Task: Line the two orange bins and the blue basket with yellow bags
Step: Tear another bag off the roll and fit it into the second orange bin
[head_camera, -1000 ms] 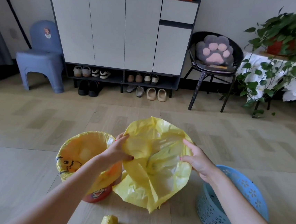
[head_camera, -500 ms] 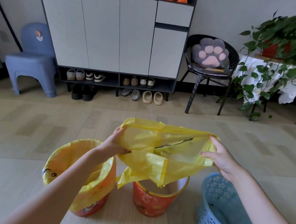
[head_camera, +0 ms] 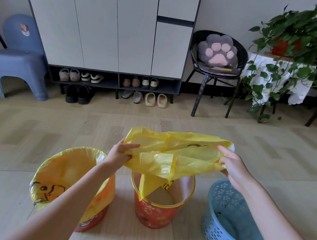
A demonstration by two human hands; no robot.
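Over the middle orange bin [head_camera: 162, 205] I hold a yellow bag [head_camera: 173, 156] stretched between my two hands, its bottom corner hanging just inside the bin's rim. My left hand [head_camera: 118, 153] pinches the left edge of the bag's mouth between thumb and curled fingers; my right hand [head_camera: 231, 165] grips the right edge, thumb on top. I judge this film to be very light, thin and limp, slick enough to slide out of a loose pinch and easy to tear if I pull hard, so the mouth's edge is the place to hold, at opposite sides, spread wide enough to fold over the rim. To my left the other orange bin [head_camera: 93, 224] already wears its bag [head_camera: 65, 171]; the blue basket [head_camera: 229, 219], right, is bare.
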